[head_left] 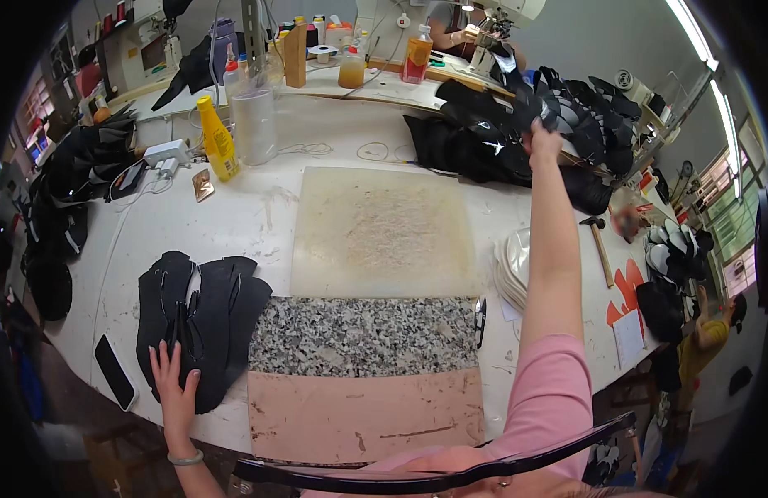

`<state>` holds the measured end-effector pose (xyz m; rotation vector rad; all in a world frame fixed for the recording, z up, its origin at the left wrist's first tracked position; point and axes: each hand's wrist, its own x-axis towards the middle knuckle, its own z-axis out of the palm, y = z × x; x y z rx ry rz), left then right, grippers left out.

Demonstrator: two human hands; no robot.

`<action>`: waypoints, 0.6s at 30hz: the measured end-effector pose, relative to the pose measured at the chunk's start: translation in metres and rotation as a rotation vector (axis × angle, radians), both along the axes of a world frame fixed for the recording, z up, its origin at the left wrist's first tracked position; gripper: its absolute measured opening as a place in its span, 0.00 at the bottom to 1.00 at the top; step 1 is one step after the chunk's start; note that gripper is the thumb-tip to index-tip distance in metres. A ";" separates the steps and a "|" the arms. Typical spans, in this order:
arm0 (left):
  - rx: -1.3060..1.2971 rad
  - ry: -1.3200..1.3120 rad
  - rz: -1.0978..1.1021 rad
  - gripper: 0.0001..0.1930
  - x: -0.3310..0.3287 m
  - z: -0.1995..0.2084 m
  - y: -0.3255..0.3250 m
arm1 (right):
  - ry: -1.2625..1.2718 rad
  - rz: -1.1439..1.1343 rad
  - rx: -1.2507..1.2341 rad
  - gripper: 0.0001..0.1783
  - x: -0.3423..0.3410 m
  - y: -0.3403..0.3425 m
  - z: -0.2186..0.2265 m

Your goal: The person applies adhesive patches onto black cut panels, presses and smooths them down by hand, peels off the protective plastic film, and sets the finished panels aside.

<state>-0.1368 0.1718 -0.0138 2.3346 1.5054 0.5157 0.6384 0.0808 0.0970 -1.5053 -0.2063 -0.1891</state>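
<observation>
The left hand (178, 394) rests at the near left of the white surface (226, 224), its fingers (165, 362) spread open over black cut pieces (232, 311). The right hand (544, 143) reaches to a dark pile (463, 137) at the far right; whether its fingers grip a piece, I cannot tell. A phone (117, 373) lies just left of the near pieces. The yellow bottle (219, 143), far left, has printing, and the red bottle (416, 56), farther back, an orange label, both too small to read
</observation>
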 end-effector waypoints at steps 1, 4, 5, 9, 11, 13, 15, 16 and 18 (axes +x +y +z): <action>-0.032 0.023 -0.041 0.28 -0.001 -0.005 0.006 | 0.148 0.054 -0.246 0.14 0.035 -0.024 -0.022; -0.063 0.099 -0.121 0.32 0.000 -0.003 0.010 | 0.017 -0.207 -0.832 0.34 0.056 -0.059 -0.080; -0.061 0.144 -0.139 0.34 -0.009 0.001 0.005 | 0.068 -0.020 -0.809 0.36 0.033 -0.053 -0.086; -0.086 0.130 -0.250 0.41 -0.013 0.008 0.001 | -0.247 0.251 -0.676 0.28 -0.038 -0.103 -0.086; -0.106 0.162 -0.271 0.45 -0.011 0.007 0.000 | -0.141 0.588 -0.534 0.27 -0.075 -0.137 -0.084; -0.070 0.146 -0.259 0.45 -0.018 0.002 0.001 | -0.162 0.665 -0.523 0.23 -0.153 -0.157 -0.069; -0.058 0.086 -0.292 0.43 -0.013 -0.006 0.010 | -0.092 0.747 -0.467 0.18 -0.214 -0.204 -0.047; -0.051 0.076 -0.291 0.41 -0.013 -0.006 0.009 | -0.078 0.736 -0.422 0.14 -0.244 -0.216 -0.047; -0.034 0.054 -0.295 0.38 -0.015 -0.007 0.007 | 0.005 0.801 -0.349 0.11 -0.295 -0.246 -0.047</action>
